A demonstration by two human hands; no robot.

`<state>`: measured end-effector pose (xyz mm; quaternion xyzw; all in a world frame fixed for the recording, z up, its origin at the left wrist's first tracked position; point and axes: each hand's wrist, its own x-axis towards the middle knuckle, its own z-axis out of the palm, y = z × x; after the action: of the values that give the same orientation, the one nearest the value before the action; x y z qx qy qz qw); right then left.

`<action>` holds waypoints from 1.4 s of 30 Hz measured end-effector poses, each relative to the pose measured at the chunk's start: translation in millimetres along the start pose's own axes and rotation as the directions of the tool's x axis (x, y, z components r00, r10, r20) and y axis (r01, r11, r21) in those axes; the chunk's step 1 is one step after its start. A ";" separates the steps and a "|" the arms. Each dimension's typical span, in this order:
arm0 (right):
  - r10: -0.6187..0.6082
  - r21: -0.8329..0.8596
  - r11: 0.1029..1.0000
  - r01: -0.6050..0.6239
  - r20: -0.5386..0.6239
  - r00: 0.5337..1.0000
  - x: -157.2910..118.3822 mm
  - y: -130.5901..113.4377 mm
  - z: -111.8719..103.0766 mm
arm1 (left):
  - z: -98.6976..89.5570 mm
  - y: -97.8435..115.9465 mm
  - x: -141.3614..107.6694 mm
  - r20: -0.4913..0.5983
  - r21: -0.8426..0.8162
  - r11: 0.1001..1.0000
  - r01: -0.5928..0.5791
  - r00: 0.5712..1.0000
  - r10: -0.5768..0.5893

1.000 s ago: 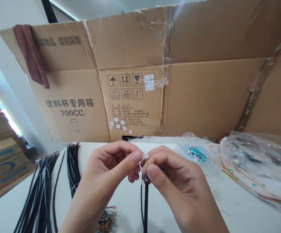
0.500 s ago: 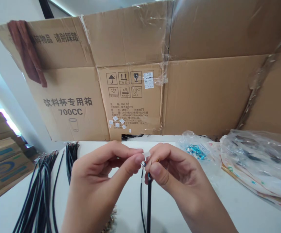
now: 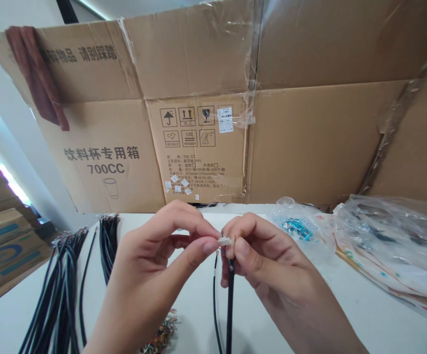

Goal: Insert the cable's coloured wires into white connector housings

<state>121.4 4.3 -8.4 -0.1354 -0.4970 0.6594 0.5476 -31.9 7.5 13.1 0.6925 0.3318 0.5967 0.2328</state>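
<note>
White connector in left hand; two black cables in right hand.

The connector is white, the cable below it black, and the bundled cables black with pale streaks. The surface is white. The box is tan with black print; the cloth is reddish brown. The clips are blue-green, and the sheet is cream, flecked pink and green.
</note>
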 end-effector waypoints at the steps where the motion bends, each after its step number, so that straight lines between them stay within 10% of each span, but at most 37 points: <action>1: 0.007 0.034 0.999 -0.007 0.009 1.000 0.5 -0.2 0.3 | 0.4 -1.5 0.4 -0.007 -0.011 1.000 -0.015 1.000 0.015; 18: 0.155 0.274 0.947 -0.170 0.073 0.985 2.4 0.6 -2.1 | 2.1 -18.9 -2.0 0.108 0.002 0.916 -0.401 0.911 0.399; 42: -0.225 -0.111 0.972 0.207 -0.192 0.955 13.3 17.9 -4.2 | 11.6 -19.0 5.2 0.026 0.084 0.995 -0.044 0.999 0.042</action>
<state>109.1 19.5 -19.9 -0.1715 -0.4794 0.5552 0.6577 -23.7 24.9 0.9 0.7158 0.3391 0.5787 0.1943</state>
